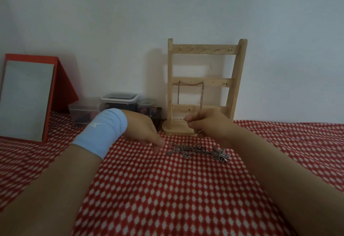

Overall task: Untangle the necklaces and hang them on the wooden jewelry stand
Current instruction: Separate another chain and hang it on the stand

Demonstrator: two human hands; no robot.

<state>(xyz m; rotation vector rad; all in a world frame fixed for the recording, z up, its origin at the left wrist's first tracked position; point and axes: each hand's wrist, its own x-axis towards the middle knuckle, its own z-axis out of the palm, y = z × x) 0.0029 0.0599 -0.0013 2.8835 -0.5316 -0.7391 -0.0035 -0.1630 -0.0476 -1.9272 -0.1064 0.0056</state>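
A tangle of silver necklaces [200, 152] with a leaf-shaped pendant lies on the red dotted cloth in front of me. The wooden jewelry stand [204, 86] stands behind it against the wall, with one chain [190, 93] draped from two hooks on its middle bar. My left hand [147, 133], a light blue band on its wrist, rests its fingertips on the cloth just left of the tangle. My right hand [206, 124] hovers above the tangle in front of the stand's base, fingers curled and pinching a thin chain that is barely visible.
A red-framed mirror [26, 97] leans at the far left. Several clear plastic boxes [119, 101] with small items sit between the mirror and the stand. The red dotted tablecloth [167, 198] covers the whole table up to the white wall.
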